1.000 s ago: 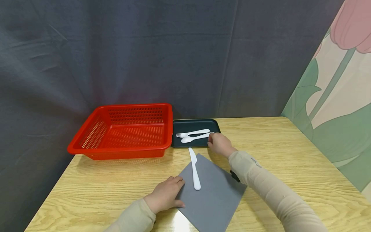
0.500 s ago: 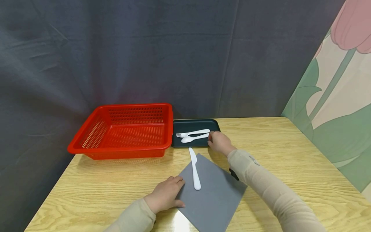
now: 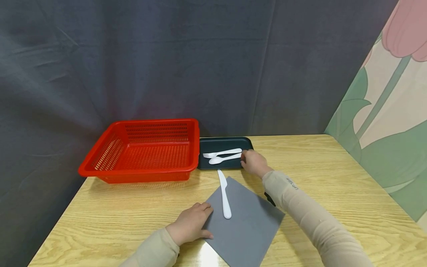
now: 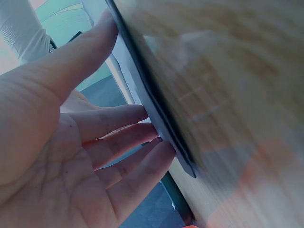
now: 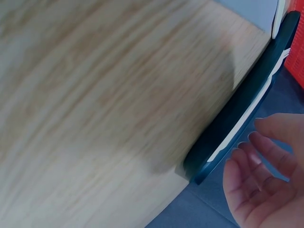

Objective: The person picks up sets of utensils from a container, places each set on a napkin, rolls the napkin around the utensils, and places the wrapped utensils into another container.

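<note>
My left hand (image 3: 191,224) rests on the left edge of a flat grey square sheet (image 3: 248,226), fingers spread and nearly straight. A white plastic knife (image 3: 225,200) lies on the sheet, its blade tip reaching past the far corner. Over the right end of a dark tray (image 3: 230,142), my right hand (image 3: 254,163) is at the end of a white plastic spoon's (image 3: 220,160) handle. In the right wrist view its fingers (image 5: 240,166) bend loosely, with a gap between them and the white handle. A white plastic fork (image 3: 222,152) lies behind the spoon.
A red slotted basket (image 3: 140,173) stands left of the tray on the wooden table (image 3: 317,167). Behind the table hangs a dark curtain (image 3: 186,66), and a flower-painted wall (image 3: 383,122) borders the right side.
My right hand has shifted slightly to the right, and a little more of the spoon's handle shows. The left hand, sheet, knife and fork stay put.
</note>
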